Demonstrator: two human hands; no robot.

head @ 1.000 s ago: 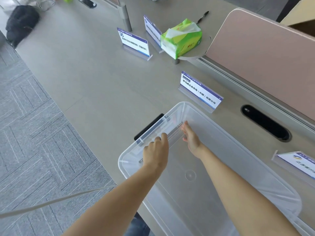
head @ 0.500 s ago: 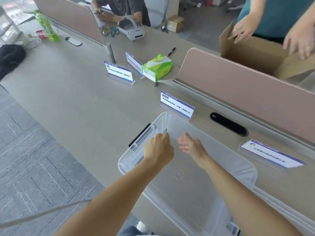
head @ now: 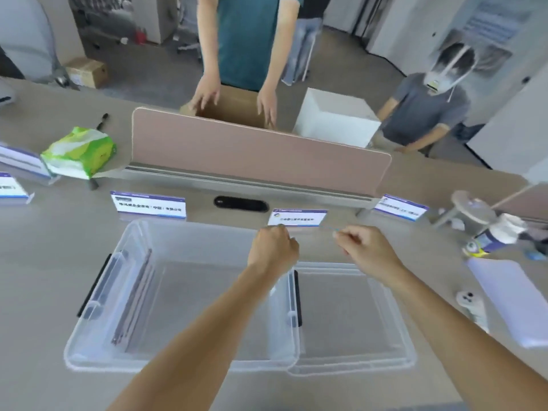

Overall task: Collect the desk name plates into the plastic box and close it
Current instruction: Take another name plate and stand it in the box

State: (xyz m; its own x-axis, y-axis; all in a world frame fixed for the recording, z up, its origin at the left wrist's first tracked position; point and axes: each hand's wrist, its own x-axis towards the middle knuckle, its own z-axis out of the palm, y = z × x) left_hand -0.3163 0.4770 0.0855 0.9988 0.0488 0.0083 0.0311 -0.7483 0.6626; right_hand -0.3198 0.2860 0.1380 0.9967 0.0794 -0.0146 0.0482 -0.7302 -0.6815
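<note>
The clear plastic box [head: 98,345] stands open on the desk in front of me, with a flat name plate [head: 133,298] lying along its left wall. Its clear lid [head: 353,315] lies flat just right of the box. A white and blue name plate [head: 296,217] stands behind the box's far right corner. My left hand [head: 272,247] is curled at that plate's lower left end, and my right hand [head: 364,247] pinches its clear base at the right end. More name plates stand at the centre left [head: 148,204], the right [head: 400,207] and the far left [head: 12,188].
A pink divider [head: 261,149] runs behind the plates, with a cable slot [head: 240,203] below it. A green tissue pack [head: 80,152] sits at the left. A bottle [head: 489,235], a controller [head: 471,304] and papers [head: 510,298] lie at the right. People stand across the desk at a cardboard box [head: 234,108].
My view swung right and up. Both hands left the box's left wall, where a plate now lies, and moved right to the name plate behind the box's far right corner.
</note>
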